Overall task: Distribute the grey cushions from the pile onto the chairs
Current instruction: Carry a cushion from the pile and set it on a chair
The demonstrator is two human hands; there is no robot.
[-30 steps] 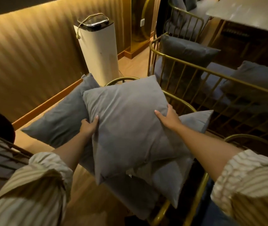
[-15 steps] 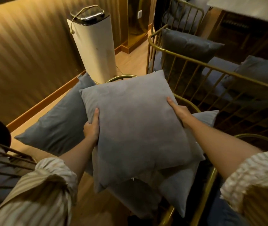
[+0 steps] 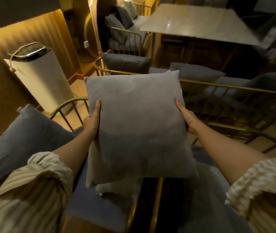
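1. Two hands hold one grey cushion (image 3: 139, 125) up in the air, in the middle of the view.
2. The left hand (image 3: 92, 122) has a closed grip on the cushion's left edge. Its thumb lies on the top face and the other fingers are hidden under it.
3. The right hand (image 3: 186, 117) has a closed grip on the right edge in the same way, thumb on top.
4. The held cushion is nearly square, so it has no clear long side. Its flat face points up at the camera. Its far edge is tipped up and away, and its near edge hangs low by the person.
5. A paler cushion (image 3: 117, 187) peeks out under the near edge of the held one. Only a small part of it shows.
6. A big blue-grey cushion (image 3: 21, 143) lies at the left, leaning on a gold wire chair (image 3: 68, 106).
7. Past the held cushion stands a long gold wire seat (image 3: 234, 89) with three dark cushions I can count on it; the left one (image 3: 127, 63) stands upright.
8. Further back is another gold chair (image 3: 125, 34) with more cushions, too blurry to count.
9. One grey tabletop (image 3: 199, 22) sits at the top right.
10. One tall white bin (image 3: 41, 76) stands by the striped wall at the left.
11. Both sleeves are striped, and the left sleeve (image 3: 33, 195) is pushed up.
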